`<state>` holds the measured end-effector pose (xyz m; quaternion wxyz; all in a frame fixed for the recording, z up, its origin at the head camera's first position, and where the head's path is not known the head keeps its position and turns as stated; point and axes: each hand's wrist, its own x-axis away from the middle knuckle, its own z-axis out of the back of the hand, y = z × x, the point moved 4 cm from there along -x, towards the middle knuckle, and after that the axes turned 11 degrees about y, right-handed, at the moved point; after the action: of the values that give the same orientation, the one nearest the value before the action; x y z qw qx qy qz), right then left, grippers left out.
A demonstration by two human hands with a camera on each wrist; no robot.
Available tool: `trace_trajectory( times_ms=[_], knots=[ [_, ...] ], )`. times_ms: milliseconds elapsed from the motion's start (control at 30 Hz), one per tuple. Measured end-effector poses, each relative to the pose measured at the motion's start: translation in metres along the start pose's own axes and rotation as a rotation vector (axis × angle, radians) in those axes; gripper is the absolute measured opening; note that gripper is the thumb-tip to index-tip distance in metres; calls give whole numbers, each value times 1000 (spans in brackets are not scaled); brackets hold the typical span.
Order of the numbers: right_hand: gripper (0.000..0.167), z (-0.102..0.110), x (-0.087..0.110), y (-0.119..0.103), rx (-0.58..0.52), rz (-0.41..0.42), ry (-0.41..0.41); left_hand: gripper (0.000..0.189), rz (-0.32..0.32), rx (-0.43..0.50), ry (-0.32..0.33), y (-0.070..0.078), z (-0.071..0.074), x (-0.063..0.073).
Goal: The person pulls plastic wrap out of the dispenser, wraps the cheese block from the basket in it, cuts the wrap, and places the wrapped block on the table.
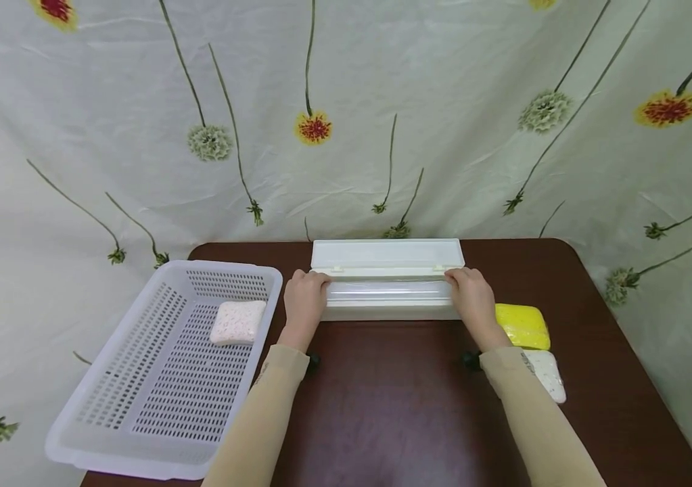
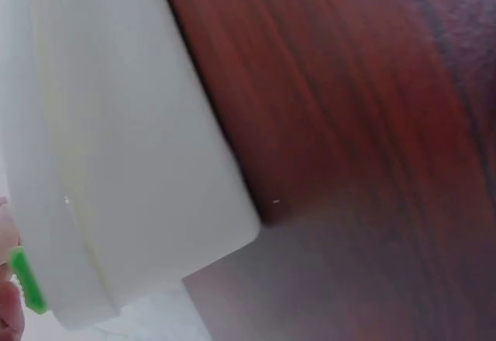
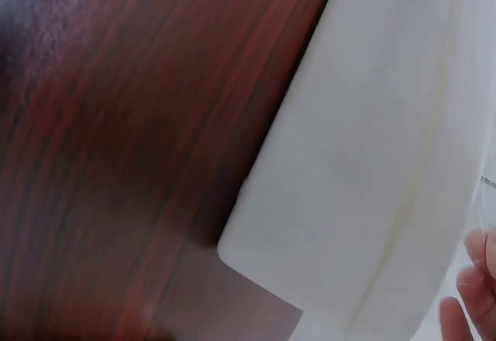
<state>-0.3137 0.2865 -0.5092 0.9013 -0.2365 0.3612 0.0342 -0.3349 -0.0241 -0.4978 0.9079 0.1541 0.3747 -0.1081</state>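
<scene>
A white cling film dispenser [image 1: 391, 312] lies near the far edge of the table, its lid [image 1: 387, 253] raised and tipped back. Clear cling film [image 1: 389, 291] stretches across its open top. At the left end my left hand [image 1: 306, 304] pinches the film's edge, fingertips just in front of the lid's hinge. My right hand [image 1: 471, 301] does likewise at the opposite end. In the left wrist view a green tab [image 2: 28, 280] sticks out beside the fingers. The right wrist view shows fingertips [image 3: 474, 283] at the box's far side, partly cut off by the frame.
On the left stands a white perforated basket [image 1: 68, 426] with a pale speckled wrapped block [image 1: 238, 322] inside. Right of the right forearm lie a yellow wrapped block [image 1: 522, 326] and a white one [image 1: 546, 374]. A flowered cloth [image 1: 358, 182] hangs behind the brown table [image 1: 382, 406].
</scene>
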Motion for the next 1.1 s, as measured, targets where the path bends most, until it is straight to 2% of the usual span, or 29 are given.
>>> trace_trajectory(
  times_ms=[133,233,333,500,700,933,1100],
  knots=[
    [9,5,-2,-3,35,41,57,9,42,30,-6,1,3,-4],
    [8,9,-3,-5,18,-1,60,10,76,68,-20,1,6,-7],
    [10,12,-5,-6,-38,-74,39,11,78,115,-16,4,10,-9],
    [13,20,-12,-8,-133,-152,46,11,47,181,27,10,24,-17],
    [14,35,-22,-12,-198,-164,98,12,29,249,54,16,41,-31],
    [14,57,-32,-20,-220,-116,205,12,-65,307,163,22,60,-45],
    [16,72,-40,-27,-229,-56,288,14,-99,323,223,24,72,-54]
  ],
)
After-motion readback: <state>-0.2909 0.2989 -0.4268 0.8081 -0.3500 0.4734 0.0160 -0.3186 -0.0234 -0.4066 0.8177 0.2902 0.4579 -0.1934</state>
